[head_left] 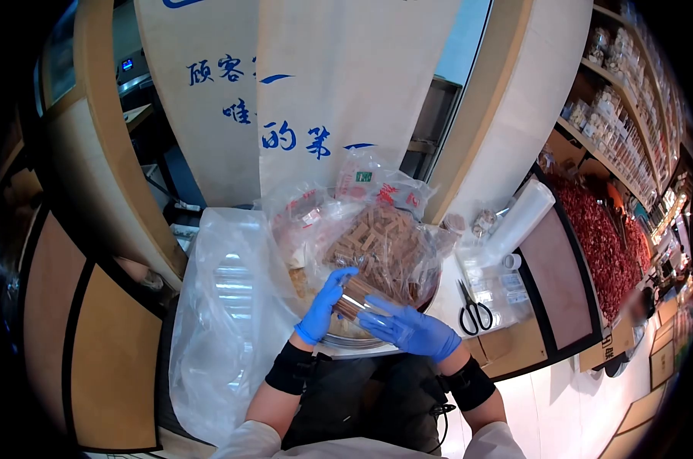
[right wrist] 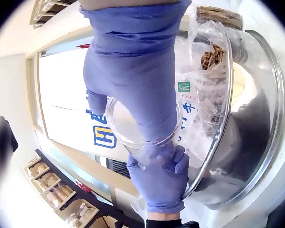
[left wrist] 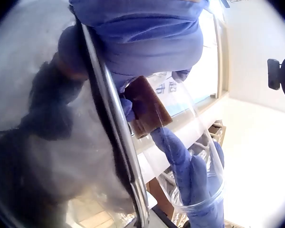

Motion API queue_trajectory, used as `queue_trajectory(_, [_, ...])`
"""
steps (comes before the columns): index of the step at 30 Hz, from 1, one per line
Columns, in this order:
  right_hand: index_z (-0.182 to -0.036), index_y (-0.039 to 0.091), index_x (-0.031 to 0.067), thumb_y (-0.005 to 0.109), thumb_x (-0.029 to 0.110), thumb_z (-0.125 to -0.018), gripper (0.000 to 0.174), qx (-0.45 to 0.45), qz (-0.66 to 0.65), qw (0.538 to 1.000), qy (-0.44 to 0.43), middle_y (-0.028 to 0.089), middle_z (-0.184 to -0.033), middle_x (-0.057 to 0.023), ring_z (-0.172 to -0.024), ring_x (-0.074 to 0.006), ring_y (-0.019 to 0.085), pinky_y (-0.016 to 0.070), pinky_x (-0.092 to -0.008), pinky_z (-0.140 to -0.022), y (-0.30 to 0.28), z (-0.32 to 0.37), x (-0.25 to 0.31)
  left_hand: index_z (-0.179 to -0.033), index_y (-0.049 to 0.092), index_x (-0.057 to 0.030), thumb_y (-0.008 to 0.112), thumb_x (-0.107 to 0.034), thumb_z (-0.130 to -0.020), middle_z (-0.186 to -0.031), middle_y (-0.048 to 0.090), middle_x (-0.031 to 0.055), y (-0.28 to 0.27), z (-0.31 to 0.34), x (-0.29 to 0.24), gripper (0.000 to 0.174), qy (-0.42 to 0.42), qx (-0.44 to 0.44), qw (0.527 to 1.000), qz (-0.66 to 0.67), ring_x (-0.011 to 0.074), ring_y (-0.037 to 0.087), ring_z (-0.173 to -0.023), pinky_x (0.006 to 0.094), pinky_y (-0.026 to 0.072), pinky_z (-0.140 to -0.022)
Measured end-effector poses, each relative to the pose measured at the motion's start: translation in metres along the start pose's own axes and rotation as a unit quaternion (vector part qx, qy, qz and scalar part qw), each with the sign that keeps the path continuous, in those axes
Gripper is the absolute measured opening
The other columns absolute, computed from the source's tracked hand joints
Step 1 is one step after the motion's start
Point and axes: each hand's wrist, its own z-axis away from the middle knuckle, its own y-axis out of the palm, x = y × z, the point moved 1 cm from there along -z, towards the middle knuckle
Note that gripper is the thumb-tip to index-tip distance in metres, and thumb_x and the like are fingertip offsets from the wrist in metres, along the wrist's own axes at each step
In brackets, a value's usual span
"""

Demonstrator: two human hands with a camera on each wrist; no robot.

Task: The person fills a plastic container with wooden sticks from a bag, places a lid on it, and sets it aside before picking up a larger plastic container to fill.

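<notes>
My gloved left hand [head_left: 325,304] grips a clear plastic jar [right wrist: 118,124], tilted over the front of a round metal basin [head_left: 345,341]. Inside the jar lie flat brown strips [left wrist: 149,105]. The fingers of my gloved right hand [head_left: 417,330] reach straight in through the jar's mouth, and one fingertip touches the strips in the left wrist view. Its thumb stays outside the rim in the right wrist view. Behind the jar, a heap of brown pieces [head_left: 373,241] sits in an open clear bag [head_left: 300,222] with red print, within the basin.
Black-handled scissors [head_left: 475,315] lie to the right, near a small white roll [head_left: 512,262] and a long roll of clear plastic [head_left: 524,216]. A large clear plastic bag [head_left: 216,329] covers the left side. White curtains [head_left: 346,84] hang behind the basin.
</notes>
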Motion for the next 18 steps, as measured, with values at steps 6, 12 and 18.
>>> queue_trajectory(6, [-0.146,0.033,0.0009,0.037,0.039,-0.103,0.058,-0.006,-0.160,0.987,-0.033,0.030,-0.153,-0.0145,-0.143,-0.0259,0.026,0.0228,-0.0370,-0.118,-0.006,-0.006,-0.007,-0.133,0.049,-0.0137,0.044,-0.042,-0.096,-0.100,0.056,-0.0035,-0.001,0.001,-0.002,0.047,0.008,-0.030,0.998,-0.047,0.0032,0.049,-0.074,0.0185,0.0360,-0.057])
queue_trajectory(12, [-0.117,0.059,-0.0046,0.042,0.043,-0.102,0.053,-0.246,-0.023,0.964,-0.097,0.065,-0.114,-0.0174,-0.102,-0.0241,0.064,0.0492,-0.0367,-0.095,-0.056,0.016,-0.012,-0.131,0.051,-0.0141,0.045,-0.041,-0.096,-0.102,0.058,-0.0031,-0.009,-0.005,0.006,0.045,0.010,-0.119,0.993,0.004,0.0040,0.051,-0.075,0.0187,0.0365,-0.054])
queue_trajectory(18, [-0.088,0.065,-0.0013,0.050,0.028,-0.099,0.035,-0.489,0.263,0.815,-0.165,0.068,-0.091,-0.0113,-0.080,-0.0192,0.066,0.0538,-0.0312,-0.070,-0.135,0.008,-0.021,-0.131,0.052,-0.0154,0.043,-0.045,-0.097,-0.109,0.057,-0.0013,-0.020,-0.010,0.018,0.047,0.045,-0.245,0.964,0.096,0.0069,0.055,-0.079,0.0202,0.0376,-0.052])
